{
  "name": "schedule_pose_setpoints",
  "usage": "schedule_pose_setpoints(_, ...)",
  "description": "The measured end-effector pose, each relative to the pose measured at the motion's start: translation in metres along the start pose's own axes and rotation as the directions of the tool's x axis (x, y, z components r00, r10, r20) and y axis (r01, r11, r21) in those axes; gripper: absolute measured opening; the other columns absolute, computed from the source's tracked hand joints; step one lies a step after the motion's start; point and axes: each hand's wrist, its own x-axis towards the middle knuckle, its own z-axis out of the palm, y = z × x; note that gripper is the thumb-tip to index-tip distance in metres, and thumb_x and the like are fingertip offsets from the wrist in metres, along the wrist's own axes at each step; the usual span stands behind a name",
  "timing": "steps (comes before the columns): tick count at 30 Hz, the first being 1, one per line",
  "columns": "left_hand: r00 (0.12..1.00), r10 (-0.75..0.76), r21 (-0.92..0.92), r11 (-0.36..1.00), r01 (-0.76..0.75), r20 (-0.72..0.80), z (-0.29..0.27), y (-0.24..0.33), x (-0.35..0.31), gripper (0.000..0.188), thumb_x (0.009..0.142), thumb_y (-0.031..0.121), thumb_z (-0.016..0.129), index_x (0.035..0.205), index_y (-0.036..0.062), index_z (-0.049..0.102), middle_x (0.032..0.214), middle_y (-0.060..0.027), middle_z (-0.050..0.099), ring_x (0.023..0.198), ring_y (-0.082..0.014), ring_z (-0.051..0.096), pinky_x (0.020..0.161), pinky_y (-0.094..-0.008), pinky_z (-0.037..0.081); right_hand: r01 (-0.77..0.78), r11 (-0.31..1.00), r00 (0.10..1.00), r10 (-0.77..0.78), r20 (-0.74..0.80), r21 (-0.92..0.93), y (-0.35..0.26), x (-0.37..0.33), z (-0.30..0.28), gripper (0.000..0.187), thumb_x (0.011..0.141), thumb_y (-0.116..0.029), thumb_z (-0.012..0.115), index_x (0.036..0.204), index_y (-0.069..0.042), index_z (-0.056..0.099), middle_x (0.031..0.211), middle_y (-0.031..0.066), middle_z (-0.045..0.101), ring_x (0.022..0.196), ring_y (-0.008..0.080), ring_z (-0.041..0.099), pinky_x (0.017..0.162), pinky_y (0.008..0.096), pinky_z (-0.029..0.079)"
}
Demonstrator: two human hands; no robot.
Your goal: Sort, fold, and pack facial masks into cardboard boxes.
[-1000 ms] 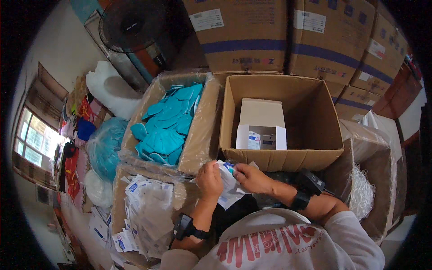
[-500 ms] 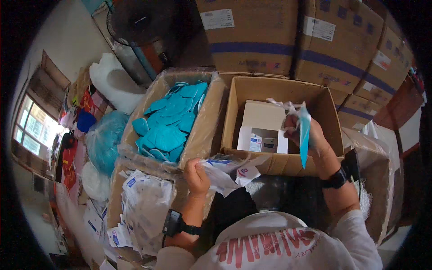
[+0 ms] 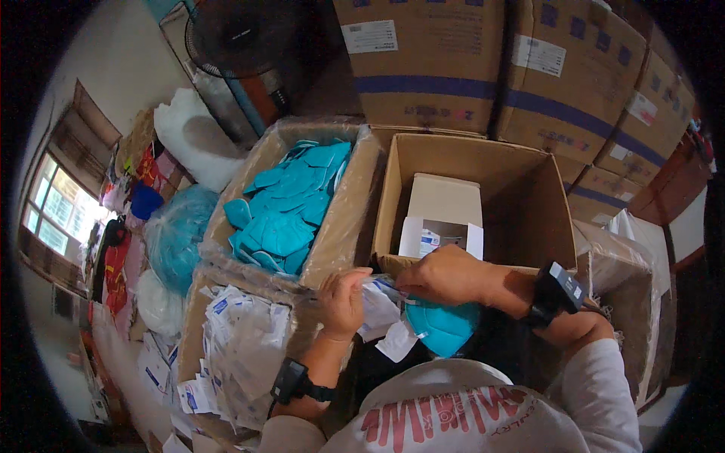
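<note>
Head view, white packets (image 3: 245, 328) are lying in an open carton (image 3: 192, 321), left hand (image 3: 343, 303) is holding white packaging (image 3: 379, 311), teal mask (image 3: 442, 326) is showing just beneath right hand (image 3: 445, 273), whose exact grip cannot be told.

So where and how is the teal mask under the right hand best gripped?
Probably pinch the teal mask by its right edge, from lower right: that curved rim looks clear, while the right hand covers its top and a white slip crowds its left.
</note>
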Motion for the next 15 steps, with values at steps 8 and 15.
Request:
schedule_pose_setpoints(8,0.996,-0.091,-0.006,0.996,0.091,-0.001,0.003,0.006,-0.002,0.011,0.085,0.008,0.047,0.09,0.0048,0.056,0.087,-0.0095,0.063,0.076,-0.0291,0.059,0.068,-0.0368,0.046,-0.002,0.995,0.968,0.026,-0.25,0.098,0.0,-0.004,0.019,0.02,0.081,-0.026,0.053,0.098,-0.014,0.051,0.066,0.0136,0.058,0.061,0.0316,0.059,0.052,0.043,0.045)
schedule_pose_setpoints(15,0.993,-0.115,-0.05,0.992,0.116,0.016,0.005,0.005,-0.002,0.011,0.084,0.007,0.048,0.09,0.0039,0.056,0.085,-0.0106,0.063,0.073,-0.0299,0.06,0.064,-0.0373,0.047,0.028,0.994,0.939,0.01,-0.344,0.106,-0.003,-0.006,0.017,0.021,0.08,-0.021,0.055,0.099,-0.014,0.056,0.073,0.0105,0.059,0.067,0.0303,0.06,0.056,0.0416,0.047)
